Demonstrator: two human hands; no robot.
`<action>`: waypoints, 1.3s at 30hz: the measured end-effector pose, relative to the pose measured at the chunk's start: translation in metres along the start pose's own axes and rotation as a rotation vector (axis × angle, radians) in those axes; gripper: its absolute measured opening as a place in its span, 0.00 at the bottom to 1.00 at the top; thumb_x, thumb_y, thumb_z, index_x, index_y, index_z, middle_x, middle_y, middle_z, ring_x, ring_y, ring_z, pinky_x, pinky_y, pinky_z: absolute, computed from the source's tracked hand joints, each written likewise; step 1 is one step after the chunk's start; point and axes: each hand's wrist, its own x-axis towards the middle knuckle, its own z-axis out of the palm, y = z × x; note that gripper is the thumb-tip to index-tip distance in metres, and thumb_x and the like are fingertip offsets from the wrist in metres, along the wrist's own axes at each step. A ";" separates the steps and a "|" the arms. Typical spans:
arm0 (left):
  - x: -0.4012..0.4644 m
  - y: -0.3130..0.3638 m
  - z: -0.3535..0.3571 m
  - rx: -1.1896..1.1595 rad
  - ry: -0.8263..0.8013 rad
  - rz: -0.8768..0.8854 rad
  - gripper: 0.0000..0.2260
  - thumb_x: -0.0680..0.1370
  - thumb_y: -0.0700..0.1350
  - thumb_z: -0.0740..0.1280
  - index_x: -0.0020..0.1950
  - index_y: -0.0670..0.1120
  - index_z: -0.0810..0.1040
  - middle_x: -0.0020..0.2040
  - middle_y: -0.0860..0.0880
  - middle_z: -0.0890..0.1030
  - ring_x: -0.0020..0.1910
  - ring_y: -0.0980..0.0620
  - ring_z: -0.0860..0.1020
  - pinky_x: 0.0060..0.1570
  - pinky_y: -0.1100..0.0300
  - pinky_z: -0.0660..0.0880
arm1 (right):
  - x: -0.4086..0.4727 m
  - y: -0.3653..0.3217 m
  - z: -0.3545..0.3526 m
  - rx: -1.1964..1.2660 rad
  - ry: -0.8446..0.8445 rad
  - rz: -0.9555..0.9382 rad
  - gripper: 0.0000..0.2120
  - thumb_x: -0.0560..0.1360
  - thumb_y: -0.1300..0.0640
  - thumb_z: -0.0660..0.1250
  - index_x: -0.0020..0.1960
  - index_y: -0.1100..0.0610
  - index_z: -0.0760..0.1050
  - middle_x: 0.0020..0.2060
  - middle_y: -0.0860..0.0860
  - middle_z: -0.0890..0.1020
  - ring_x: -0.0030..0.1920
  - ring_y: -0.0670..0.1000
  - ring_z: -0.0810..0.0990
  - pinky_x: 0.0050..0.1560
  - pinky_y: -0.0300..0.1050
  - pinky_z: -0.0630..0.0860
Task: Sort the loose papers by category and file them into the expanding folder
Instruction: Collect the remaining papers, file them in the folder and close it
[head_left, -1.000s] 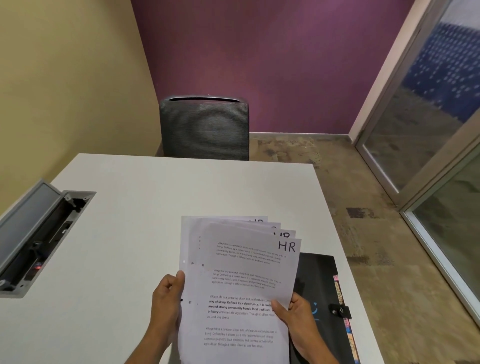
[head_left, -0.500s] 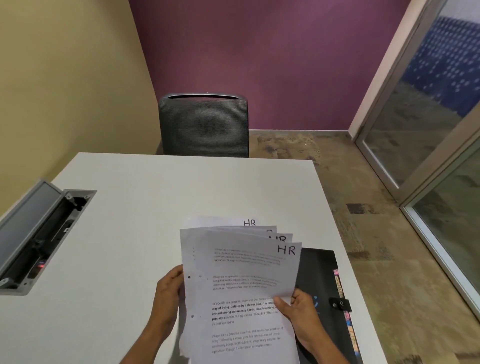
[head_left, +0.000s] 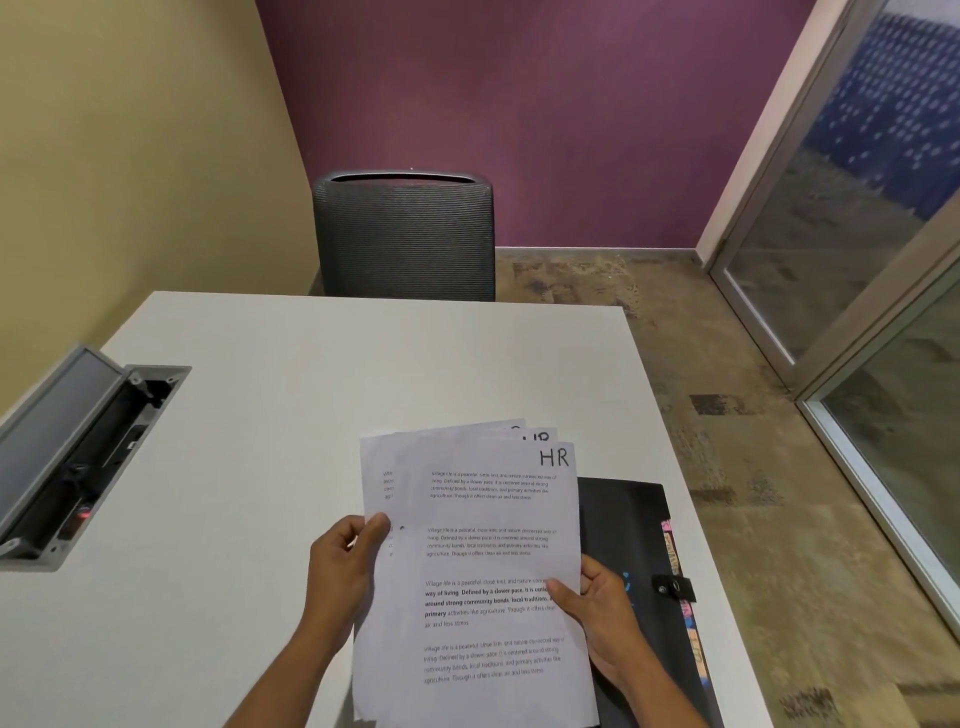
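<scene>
I hold a fanned stack of white printed papers (head_left: 483, 525) above the near part of the white table (head_left: 311, 395). The top sheet has "HR" handwritten in its upper right corner, and the sheets behind show the same letters. My left hand (head_left: 340, 571) grips the stack's left edge. My right hand (head_left: 605, 610) pinches its right edge, thumb on the print. The black expanding folder (head_left: 631, 530) lies flat on the table at the right, partly under the papers and my right hand. Coloured tabs show along its right side, by a black strap clasp.
An open grey cable box (head_left: 78, 457) is sunk into the table at the left. A dark mesh chair (head_left: 405, 236) stands at the table's far side. The table's right edge runs beside the folder, with carpet and a glass door (head_left: 857, 260) beyond.
The sheets have been drawn closer together, so the fan is narrower. My left hand has slid up the stack's left edge, and its thumb now lies on the paper.
</scene>
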 end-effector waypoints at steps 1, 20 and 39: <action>0.000 -0.001 0.000 0.012 0.010 -0.002 0.14 0.78 0.44 0.70 0.38 0.37 0.75 0.35 0.42 0.81 0.34 0.48 0.78 0.38 0.53 0.76 | 0.000 0.001 -0.001 0.003 0.008 0.002 0.45 0.51 0.52 0.87 0.63 0.64 0.74 0.56 0.63 0.83 0.56 0.66 0.82 0.57 0.67 0.78; 0.000 0.009 -0.005 0.047 -0.031 0.015 0.07 0.73 0.41 0.75 0.44 0.39 0.79 0.43 0.42 0.86 0.41 0.40 0.84 0.45 0.44 0.81 | -0.003 -0.004 -0.014 -0.019 -0.121 0.080 0.35 0.64 0.64 0.78 0.68 0.64 0.70 0.60 0.63 0.81 0.60 0.66 0.80 0.59 0.65 0.78; -0.005 0.006 -0.009 -0.031 0.037 0.017 0.07 0.78 0.43 0.69 0.49 0.39 0.80 0.44 0.44 0.86 0.43 0.41 0.85 0.43 0.48 0.81 | -0.002 0.002 -0.007 0.007 -0.073 0.030 0.34 0.62 0.56 0.79 0.65 0.66 0.74 0.56 0.64 0.83 0.55 0.66 0.83 0.51 0.57 0.82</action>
